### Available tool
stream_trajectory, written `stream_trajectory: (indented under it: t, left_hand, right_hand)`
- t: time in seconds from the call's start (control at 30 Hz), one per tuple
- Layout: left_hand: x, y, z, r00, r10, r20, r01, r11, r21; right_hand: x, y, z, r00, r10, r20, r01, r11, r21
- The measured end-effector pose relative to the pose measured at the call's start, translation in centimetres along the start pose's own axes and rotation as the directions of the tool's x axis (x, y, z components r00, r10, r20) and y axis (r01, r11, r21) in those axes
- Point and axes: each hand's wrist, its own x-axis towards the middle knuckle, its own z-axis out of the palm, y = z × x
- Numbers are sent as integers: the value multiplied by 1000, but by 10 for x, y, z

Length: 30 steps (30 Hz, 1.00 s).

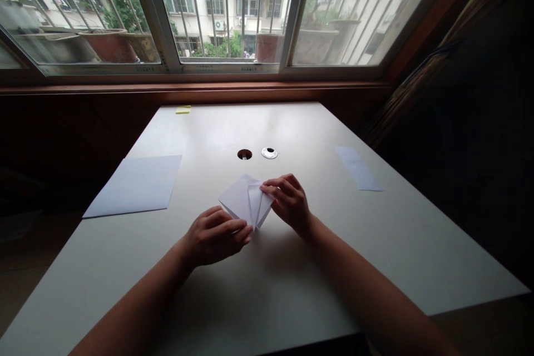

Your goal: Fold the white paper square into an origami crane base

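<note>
I logged the folded paper [238, 197] over mid-table [208, 136], left hand [219, 235] pinching its lower corner, right hand [289, 200] its flap. I judged a crisp crease wanted that corner steady, edges aligned first.

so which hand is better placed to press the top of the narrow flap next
Probably the right hand: its fingers are at the upper end of the narrow flap on the folded paper. The left hand is at the paper's lower end, so it seems better placed to steady it.
</note>
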Motion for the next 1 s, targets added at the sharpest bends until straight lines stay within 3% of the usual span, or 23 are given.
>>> stream_trajectory:
  t: [0.4, 0.7, 0.87, 1.0]
  left_hand:
    - [-7, 0, 2, 1000, -1, 29, 4, 993, -117]
    - [-10, -3, 6, 998, -49, 41, 50, 999, -22]
    - [-8, -3, 7, 998, -50, 45, 50, 999, 13]
    - [-11, -2, 9, 997, -69, 35, 68, 998, 13]
  right_hand:
    - [-2, 1, 0, 998, 9, -59, -8, 1000, 18]
    - [-5, 3, 1, 998, 23, -64, -21, 999, 27]
    - [-2, 2, 1, 1000, 12, -29, -10, 998, 54]
    - [-2, 6, 8, 997, 0, 82, -4, 999, 53]
